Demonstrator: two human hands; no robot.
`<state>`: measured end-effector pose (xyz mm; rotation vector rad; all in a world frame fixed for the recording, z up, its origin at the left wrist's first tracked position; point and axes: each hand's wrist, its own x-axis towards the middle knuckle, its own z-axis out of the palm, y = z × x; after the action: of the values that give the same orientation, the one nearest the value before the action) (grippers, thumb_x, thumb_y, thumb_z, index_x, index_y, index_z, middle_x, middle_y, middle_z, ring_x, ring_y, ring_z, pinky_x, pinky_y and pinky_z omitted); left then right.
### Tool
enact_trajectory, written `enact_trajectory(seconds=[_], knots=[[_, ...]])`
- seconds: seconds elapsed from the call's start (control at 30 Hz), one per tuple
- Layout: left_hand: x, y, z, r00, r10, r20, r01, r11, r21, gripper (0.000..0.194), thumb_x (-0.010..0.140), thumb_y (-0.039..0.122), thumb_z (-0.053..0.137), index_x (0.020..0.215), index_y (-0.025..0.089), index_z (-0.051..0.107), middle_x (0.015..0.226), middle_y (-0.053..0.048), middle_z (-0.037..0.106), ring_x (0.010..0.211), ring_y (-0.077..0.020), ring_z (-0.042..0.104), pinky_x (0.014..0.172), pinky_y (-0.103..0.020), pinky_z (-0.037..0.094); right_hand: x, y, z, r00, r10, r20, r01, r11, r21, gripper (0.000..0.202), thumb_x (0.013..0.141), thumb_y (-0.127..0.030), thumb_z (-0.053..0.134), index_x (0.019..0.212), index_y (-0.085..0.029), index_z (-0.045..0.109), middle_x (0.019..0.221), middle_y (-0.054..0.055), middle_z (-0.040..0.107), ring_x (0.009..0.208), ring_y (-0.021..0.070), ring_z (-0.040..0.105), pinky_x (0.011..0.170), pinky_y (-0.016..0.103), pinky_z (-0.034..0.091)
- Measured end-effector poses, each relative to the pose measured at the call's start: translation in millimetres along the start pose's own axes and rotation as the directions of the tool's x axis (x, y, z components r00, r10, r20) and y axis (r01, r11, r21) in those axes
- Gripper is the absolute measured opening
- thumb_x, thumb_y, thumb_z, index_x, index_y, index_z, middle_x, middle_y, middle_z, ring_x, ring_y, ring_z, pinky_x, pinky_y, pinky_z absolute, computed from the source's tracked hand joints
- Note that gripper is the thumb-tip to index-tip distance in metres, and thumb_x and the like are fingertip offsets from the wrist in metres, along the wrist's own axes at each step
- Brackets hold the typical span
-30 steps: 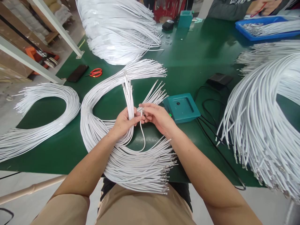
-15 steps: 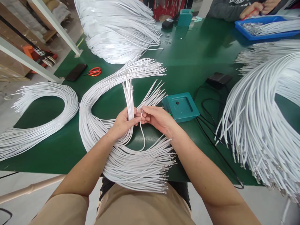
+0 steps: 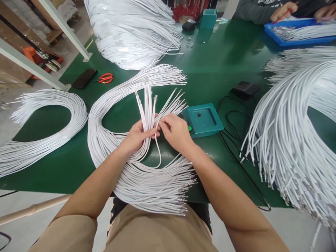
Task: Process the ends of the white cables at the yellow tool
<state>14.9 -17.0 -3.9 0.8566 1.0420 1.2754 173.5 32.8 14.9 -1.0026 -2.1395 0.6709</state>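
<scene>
My left hand (image 3: 139,136) is closed around a small bunch of white cables (image 3: 148,108), whose metal-tipped ends point up and fan apart. Close beside it, my right hand (image 3: 175,131) pinches the end of a single white cable (image 3: 159,150) that loops down from the fingers; the fingertips partly hide that end. Below and around both hands a large curved bundle of white cables (image 3: 102,105) lies on the green table. A teal box (image 3: 206,120) with a recessed top and a lit green spot sits just right of my right hand.
Red-handled scissors (image 3: 105,78) and a dark phone (image 3: 84,78) lie at back left. More cable bundles stand at left (image 3: 60,134), back (image 3: 131,35) and right (image 3: 286,147). Black cords (image 3: 246,171) trail right of the box. Across the table, a person's hands are over a blue tray (image 3: 309,42).
My right hand has turned palm-down over the pinched cable end. The cable ends in my left hand have spread apart. Across the table, the other person's hands have separated.
</scene>
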Motion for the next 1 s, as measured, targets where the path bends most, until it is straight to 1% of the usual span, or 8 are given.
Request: enact_trajectory(seconds=[0.1,0.17,0.23,0.33,0.47,0.6,0.73,1.0], knots=[[1,1,0.6,0.997,-0.07,0.017,0.071,0.997,-0.042,0.049,0.069,0.021,0.08,0.115,0.016,0.065,0.074,0.0,0.064,0.063,-0.009,0.061,0.06,-0.02,0.048,-1,2,1,0.96,-0.259,0.108,0.28,0.901,-0.332,0.027,0.093,-0.017,0.041,0.079,-0.013,0.064,0.087,0.011,0.064,0.083,0.0207,0.054,0.074,0.032,0.039],[3,0,-0.1,0.995,-0.098,0.001,0.098,0.995,-0.029,0.044,0.068,0.02,0.08,0.11,0.015,0.068,0.073,0.0,0.065,0.062,-0.0089,0.06,0.059,-0.02,0.048,0,4,-2,0.931,-0.312,0.187,0.363,0.835,-0.414,0.028,0.095,-0.019,0.038,0.085,-0.013,0.064,0.088,0.011,0.064,0.084,0.0222,0.053,0.077,0.034,0.037],[5,-2,-1.4,0.993,-0.11,-0.037,0.11,0.994,0.009,0.044,0.066,0.02,0.081,0.107,0.016,0.069,0.077,0.0,0.065,0.064,-0.0098,0.062,0.059,-0.021,0.048,2,8,-7,0.94,-0.284,0.189,0.34,0.822,-0.457,0.027,0.096,-0.023,0.039,0.093,-0.013,0.064,0.092,0.011,0.065,0.087,0.0236,0.053,0.08,0.035,0.036],[8,-5,-3.4,0.994,-0.086,-0.07,0.092,0.992,0.084,0.047,0.065,0.022,0.082,0.11,0.017,0.068,0.079,0.0,0.064,0.069,-0.013,0.066,0.059,-0.021,0.049,6,17,-14,0.973,-0.185,0.138,0.231,0.805,-0.547,0.02,0.093,-0.022,0.045,0.1,-0.013,0.062,0.098,0.011,0.067,0.093,0.0262,0.054,0.088,0.039,0.033],[11,-8,-3.7,0.994,-0.055,-0.092,0.072,0.979,0.192,0.049,0.067,0.025,0.08,0.113,0.016,0.065,0.08,0.0,0.063,0.073,-0.0164,0.069,0.058,-0.022,0.05,8,25,-17,0.966,-0.107,0.237,0.233,0.761,-0.606,0.016,0.088,-0.012,0.047,0.093,-0.012,0.062,0.082,0.01,0.069,0.083,0.0248,0.056,0.098,0.041,0.028],[13,-10,-2.3,0.993,-0.029,-0.111,0.059,0.959,0.276,0.048,0.069,0.025,0.078,0.114,0.014,0.063,0.079,0.0,0.063,0.074,-0.0172,0.07,0.058,-0.022,0.052,9,24,-18,0.958,-0.089,0.274,0.242,0.764,-0.598,0.019,0.085,-0.009,0.046,0.093,-0.013,0.063,0.084,0.01,0.07,0.083,0.0245,0.057,0.098,0.039,0.028],[14,-12,-1.2,0.991,0.003,-0.137,0.049,0.926,0.375,0.048,0.071,0.025,0.076,0.115,0.012,0.062,0.081,-0.001,0.064,0.073,-0.0175,0.071,0.058,-0.023,0.053,11,22,-19,0.957,-0.09,0.276,0.247,0.751,-0.612,0.022,0.084,-0.007,0.045,0.09,-0.013,0.065,0.081,0.01,0.069,0.086,0.0262,0.055,0.091,0.038,0.032],[15,-14,1.7,0.987,0.05,-0.15,0.033,0.864,0.503,0.042,0.07,0.024,0.072,0.11,0.012,0.064,0.077,-0.001,0.065,0.07,-0.0178,0.07,0.055,-0.023,0.054,12,25,-15,0.968,-0.107,0.229,0.232,0.738,-0.634,0.024,0.081,-0.004,0.045,0.088,-0.014,0.066,0.071,0.009,0.066,0.084,0.0254,0.053,0.092,0.038,0.035]])
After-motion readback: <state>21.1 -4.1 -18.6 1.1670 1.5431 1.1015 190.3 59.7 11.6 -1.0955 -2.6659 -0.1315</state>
